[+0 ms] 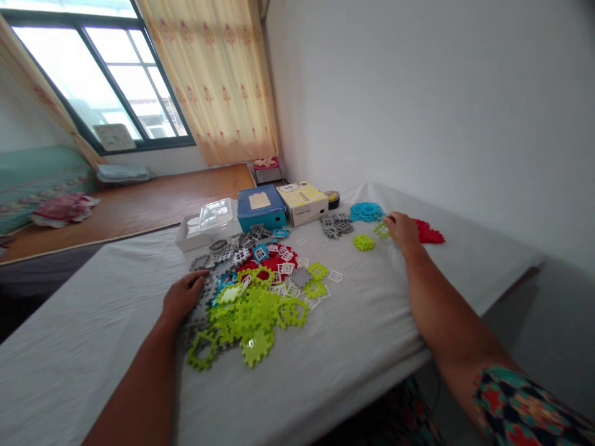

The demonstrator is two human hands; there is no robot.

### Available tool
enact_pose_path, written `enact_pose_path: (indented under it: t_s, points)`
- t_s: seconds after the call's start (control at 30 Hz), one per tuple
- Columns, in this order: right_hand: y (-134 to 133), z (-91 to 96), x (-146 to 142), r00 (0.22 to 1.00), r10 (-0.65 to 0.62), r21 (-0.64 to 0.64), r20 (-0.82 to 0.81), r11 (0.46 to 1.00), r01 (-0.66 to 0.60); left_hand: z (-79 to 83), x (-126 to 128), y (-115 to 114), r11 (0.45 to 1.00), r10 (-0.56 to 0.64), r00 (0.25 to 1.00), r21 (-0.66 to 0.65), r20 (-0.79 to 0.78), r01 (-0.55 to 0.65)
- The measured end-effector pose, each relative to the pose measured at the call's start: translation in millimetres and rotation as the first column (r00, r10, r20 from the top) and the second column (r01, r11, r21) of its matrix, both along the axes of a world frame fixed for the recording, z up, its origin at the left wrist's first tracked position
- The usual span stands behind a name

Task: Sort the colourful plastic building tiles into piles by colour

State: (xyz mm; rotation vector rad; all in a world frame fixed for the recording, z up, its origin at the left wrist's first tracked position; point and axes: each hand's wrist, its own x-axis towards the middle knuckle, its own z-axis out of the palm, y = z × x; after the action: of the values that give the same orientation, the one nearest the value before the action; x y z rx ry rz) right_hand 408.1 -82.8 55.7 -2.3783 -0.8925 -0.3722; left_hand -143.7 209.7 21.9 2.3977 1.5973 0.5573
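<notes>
My right hand [403,230] is out at the far right, its fingertips closed on a lime green square frame piece [382,230] with toothed edges. Right beside it are a stack of blue toothed pieces [367,212], a small stack of lime pieces [364,242] and a heap of red pieces [430,232], partly behind the hand. My left hand [182,298] rests at the left edge of a mixed pile, against grey pieces [199,316], fingers loosely bent and apart. Lime pieces [251,313] make up the pile's near side; red pieces [274,260] and white window-like pieces [287,268] lie farther back.
Behind the pile stand a white tray with a clear plastic lid [217,215], a blue box [261,207] and a white-and-yellow box [302,201]. A roll of tape [332,198] sits by the wall. Grey pieces [336,225] form a separate group. White cloth [362,322] covers the table.
</notes>
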Motion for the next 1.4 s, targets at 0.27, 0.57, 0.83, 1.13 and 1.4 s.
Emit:
enact_pose_path:
  t_s: [0.27,0.57,0.83,1.13,1.4]
  points:
    - [1.6,-20.6,8.9,1.000,0.006,-0.324,-0.013,0.946,-0.010,0.3,0.8,1.2,1.000,0.006,1.000,0.018,0.005,-0.006]
    - [23.4,0.9,-45.7,0.969,0.242,0.078,0.053,0.966,-0.245,7.4,3.0,-8.1,1.000,0.005,1.000,0.012,0.002,-0.005]
    - [55.1,-2.6,-181.6,0.300,0.953,0.001,-0.031,0.301,-0.954,8.0,4.4,-10.3,1.000,0.010,1.000,0.000,-0.004,-0.010]
    - [53.3,-8.2,-200.4,0.245,0.959,-0.254,0.141,0.274,-0.928,8.8,4.7,-9.6,1.000,0.006,1.000,0.012,-0.015,-0.005]
    - [63.0,15.0,-149.5,0.728,0.644,0.061,0.236,0.737,-0.673,10.0,5.9,-12.0,1.000,-0.005,1.000,-0.001,-0.007,0.005]
